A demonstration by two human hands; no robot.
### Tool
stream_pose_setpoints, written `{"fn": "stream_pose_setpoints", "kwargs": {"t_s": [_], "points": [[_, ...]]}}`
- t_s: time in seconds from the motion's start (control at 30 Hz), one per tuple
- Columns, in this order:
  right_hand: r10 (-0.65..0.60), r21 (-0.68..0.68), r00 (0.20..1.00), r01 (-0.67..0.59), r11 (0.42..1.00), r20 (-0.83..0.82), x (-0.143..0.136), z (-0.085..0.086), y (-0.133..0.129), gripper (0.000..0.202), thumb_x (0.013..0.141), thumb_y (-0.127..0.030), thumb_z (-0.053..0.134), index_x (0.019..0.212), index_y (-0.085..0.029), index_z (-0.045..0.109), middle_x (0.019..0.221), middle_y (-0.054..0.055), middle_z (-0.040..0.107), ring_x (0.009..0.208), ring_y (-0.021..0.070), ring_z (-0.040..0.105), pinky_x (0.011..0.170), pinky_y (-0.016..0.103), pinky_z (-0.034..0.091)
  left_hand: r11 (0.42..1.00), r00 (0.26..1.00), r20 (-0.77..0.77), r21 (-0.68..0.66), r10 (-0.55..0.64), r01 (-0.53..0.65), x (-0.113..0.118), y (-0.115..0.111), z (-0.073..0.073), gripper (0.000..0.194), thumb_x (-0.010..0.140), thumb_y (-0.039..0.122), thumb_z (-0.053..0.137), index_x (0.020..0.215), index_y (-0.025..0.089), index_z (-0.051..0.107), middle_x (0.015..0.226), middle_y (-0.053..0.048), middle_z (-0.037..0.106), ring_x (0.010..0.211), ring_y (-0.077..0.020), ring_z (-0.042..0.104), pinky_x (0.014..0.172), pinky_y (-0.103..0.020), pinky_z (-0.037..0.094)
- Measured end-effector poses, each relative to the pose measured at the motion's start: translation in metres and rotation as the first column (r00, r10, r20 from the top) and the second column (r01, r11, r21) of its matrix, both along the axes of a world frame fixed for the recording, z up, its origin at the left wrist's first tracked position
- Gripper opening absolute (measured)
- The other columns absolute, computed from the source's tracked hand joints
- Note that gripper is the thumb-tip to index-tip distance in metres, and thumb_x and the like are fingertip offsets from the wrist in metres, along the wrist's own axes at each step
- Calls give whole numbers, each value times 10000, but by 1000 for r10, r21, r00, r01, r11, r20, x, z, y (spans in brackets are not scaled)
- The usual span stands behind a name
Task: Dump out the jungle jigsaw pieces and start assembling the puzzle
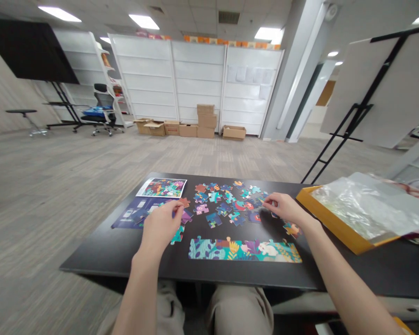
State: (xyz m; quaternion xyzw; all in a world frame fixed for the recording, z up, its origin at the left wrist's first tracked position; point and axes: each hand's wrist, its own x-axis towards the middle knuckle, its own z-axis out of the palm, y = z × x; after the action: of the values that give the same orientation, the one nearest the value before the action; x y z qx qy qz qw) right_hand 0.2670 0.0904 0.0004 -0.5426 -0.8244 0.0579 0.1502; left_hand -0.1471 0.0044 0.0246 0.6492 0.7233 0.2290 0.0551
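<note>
My left hand [163,222] is over the left side of the loose pieces, its fingers curled in with thumb and forefinger close together. Beside its fingertips lie a brown puzzle piece [185,202] and a purple puzzle piece [186,216]; a teal piece [178,235] is under the wrist side. My right hand [283,206] is at the right edge of the pile, fingertips pinched next to dark blue pieces; whatever is in the pinch is hidden. Several loose puzzle pieces [224,209] lie between the hands. Nearest me is a joined strip of puzzle [244,251] with a white rabbit and plants.
A printed picture sheet [164,187] and a dark blue sheet [127,215] lie at the left of the black table [108,253]. On the right stands a yellow box [335,221] with clear plastic in it. An orange piece [292,230] sits near my right wrist. Cardboard boxes [206,121] stand behind.
</note>
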Motion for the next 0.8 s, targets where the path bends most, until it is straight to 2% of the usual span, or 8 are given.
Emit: {"fn": "stream_pose_setpoints", "kwargs": {"t_s": [0.07, 0.13, 0.33, 0.43, 0.6, 0.8], "points": [[0, 14, 1000, 0, 1000, 8, 0, -1, 1, 350, 946, -452, 523, 886, -200, 759, 792, 61, 715, 695, 188, 614, 653, 283, 410, 997, 997, 8, 13, 71, -71, -5, -2, 1, 279, 975, 396, 489, 1075, 286, 725, 1038, -23, 788, 968, -267, 726, 714, -317, 475], [-2, 12, 1000, 2, 1000, 9, 0, -2, 1, 348, 941, -451, 526, 882, -202, 761, 783, 60, 715, 689, 187, 613, 642, 279, 405, 997, 997, 5, 9, 82, -82, -6, -4, 0, 279, 973, 392, 482, 1080, 280, 715, 1071, -25, 782, 973, -270, 721, 716, -322, 474], [-21, 14, 1000, 21, 1000, 4, 3, -7, 4, 358, 942, -463, 524, 881, -206, 764, 799, 64, 731, 699, 194, 624, 626, 278, 404, 991, 998, -64, -132, -3, -6, -6, -6, -8, 283, 977, 394, 485, 1110, 252, 691, 1100, -67, 762, 1040, -286, 696, 768, -348, 504], [-27, 6, 1000, 26, 1000, 12, 4, -9, 5, 360, 946, -472, 517, 882, -210, 756, 812, 61, 736, 711, 194, 630, 628, 274, 410, 987, 992, -114, -154, -53, 35, -5, -5, -13, 284, 962, 417, 525, 1117, 233, 674, 1116, -94, 745, 1103, -290, 674, 805, -346, 515], [-29, -12, 1000, 29, 1000, 10, 2, -7, 3, 348, 945, -458, 517, 877, -213, 754, 797, 57, 729, 714, 193, 630, 628, 273, 402, 982, 988, -144, -190, -47, 19, 0, -3, -13, 390, 923, 427, 602, 1248, 212, 577, 1157, -119, 719, 1125, -300, 667, 839, -354, 519], [-32, -10, 999, 32, 999, 16, -1, -4, 1, 330, 942, -446, 526, 881, -217, 757, 806, 54, 724, 708, 191, 620, 637, 274, 401, 975, 988, -148, -220, -47, 13, 4, -2, -11, 378, 932, 387, 588, 1262, 211, 537, 1187, -129, 704, 1139, -289, 668, 844, -351, 518]]}}
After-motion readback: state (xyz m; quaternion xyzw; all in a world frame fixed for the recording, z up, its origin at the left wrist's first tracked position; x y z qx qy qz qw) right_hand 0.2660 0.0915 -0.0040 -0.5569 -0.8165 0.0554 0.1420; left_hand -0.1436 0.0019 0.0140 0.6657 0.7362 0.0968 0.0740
